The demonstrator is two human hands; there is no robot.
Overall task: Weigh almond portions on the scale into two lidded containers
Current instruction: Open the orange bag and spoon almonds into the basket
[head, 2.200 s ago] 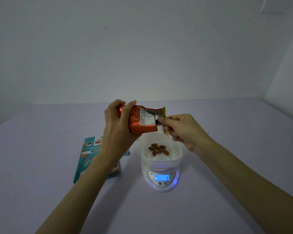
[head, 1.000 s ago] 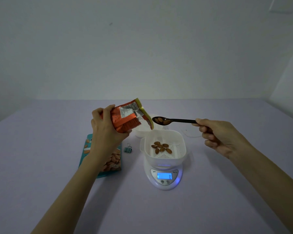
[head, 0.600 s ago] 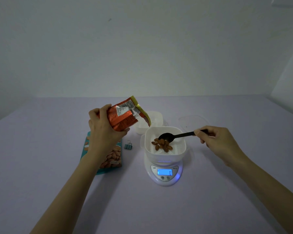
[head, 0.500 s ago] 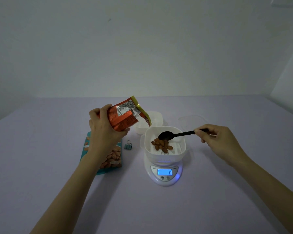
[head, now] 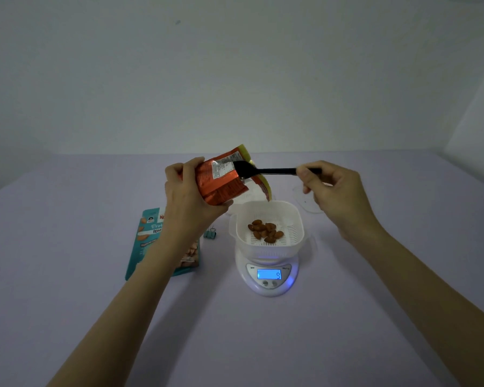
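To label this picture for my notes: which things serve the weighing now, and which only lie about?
In use: orange foil bag in left hand; black plastic spoon in right hand; brown almonds; white slotted tub; white digital scale.
Lying about: flat teal packet; small teal binder clip.

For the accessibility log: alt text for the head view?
The left hand grips a tilted orange bag while the right hand pinches a black spoon, bowl at the bag's mouth, above a white basket of almonds on a lit scale. A teal packet lies to the left.
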